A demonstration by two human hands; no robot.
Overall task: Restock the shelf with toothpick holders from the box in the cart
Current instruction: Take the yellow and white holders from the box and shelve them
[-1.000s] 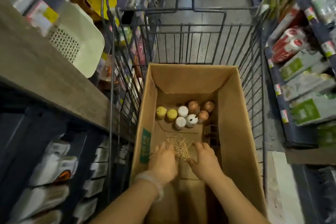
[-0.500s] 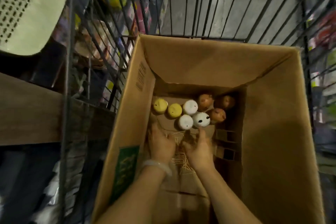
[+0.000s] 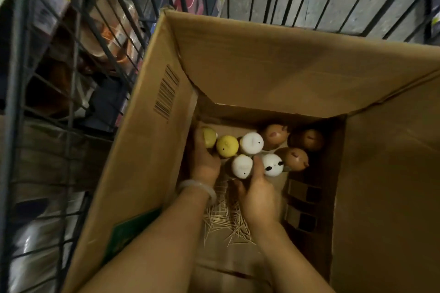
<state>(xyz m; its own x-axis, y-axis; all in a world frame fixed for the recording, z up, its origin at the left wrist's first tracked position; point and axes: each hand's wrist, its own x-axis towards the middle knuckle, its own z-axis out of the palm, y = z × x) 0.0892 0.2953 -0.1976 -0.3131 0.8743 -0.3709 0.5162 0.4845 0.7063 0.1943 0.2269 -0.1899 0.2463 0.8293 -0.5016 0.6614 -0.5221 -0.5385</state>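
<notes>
Several egg-shaped toothpick holders stand at the far end of the cardboard box [image 3: 262, 74]: two yellow, three white, three brown. My left hand [image 3: 204, 162] curls round the leftmost yellow holder [image 3: 209, 137], beside the second yellow holder [image 3: 227, 146]. My right hand [image 3: 256, 188] closes its fingers round the near white holder [image 3: 241, 166], one finger between it and the white holder with black marks [image 3: 272, 164]. Loose toothpicks [image 3: 223, 223] lie scattered on the box floor under my wrists.
The box sits in a wire cart [image 3: 71, 93] whose bars rise on the left and far sides. Small dark boxes [image 3: 302, 204] stand along the right inner wall. Shelf goods [image 3: 112, 31] show through the bars at the left.
The view has dropped closer into the box. Both hands moved forward from the toothpick pile to the holders, the left onto a yellow one, the right onto a white one.
</notes>
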